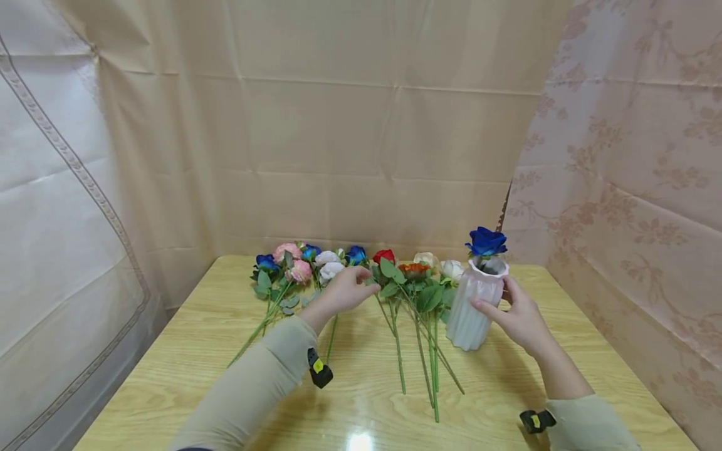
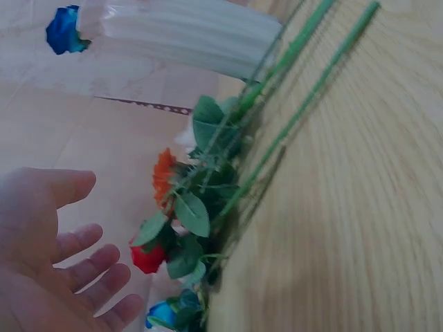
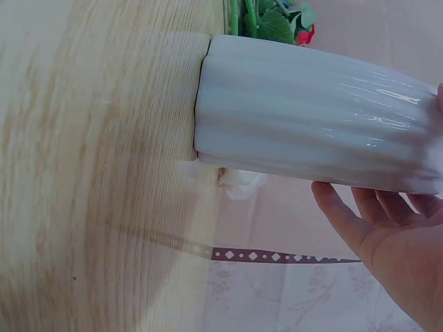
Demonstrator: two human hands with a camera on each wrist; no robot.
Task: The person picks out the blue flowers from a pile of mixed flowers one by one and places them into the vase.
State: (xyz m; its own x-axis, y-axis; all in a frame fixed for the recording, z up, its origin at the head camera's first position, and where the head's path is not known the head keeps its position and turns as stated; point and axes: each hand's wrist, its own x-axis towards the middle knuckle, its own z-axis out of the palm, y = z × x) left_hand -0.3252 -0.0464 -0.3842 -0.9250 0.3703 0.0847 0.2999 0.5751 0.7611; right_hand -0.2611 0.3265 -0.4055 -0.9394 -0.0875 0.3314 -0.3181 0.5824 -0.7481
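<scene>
A white ribbed vase point(image 1: 470, 307) stands on the table toward the right, with a blue rose point(image 1: 487, 242) upright in its mouth. My right hand point(image 1: 521, 313) grips the vase's upper part, thumb on the near side and fingers round the right side; the right wrist view shows this hand point(image 3: 401, 242) against the glossy wall point(image 3: 311, 114). Above the flowers in the middle is my left hand point(image 1: 346, 289). In the left wrist view that hand point(image 2: 62, 263) has loosely bent, spread fingers and holds nothing. Near it lie a red rose point(image 1: 384, 255) and an orange flower point(image 1: 414, 269).
Left on the wooden table point(image 1: 186, 369) lies a bunch with pink flowers point(image 1: 301, 272), white flowers point(image 1: 329, 271) and blue roses point(image 1: 266, 262). Cream flowers point(image 1: 427, 260) and a white rose point(image 1: 452, 269) lie beside the vase. Several green stems point(image 1: 435, 376) point toward the front. Cloth curtains point(image 1: 366, 138) surround the table.
</scene>
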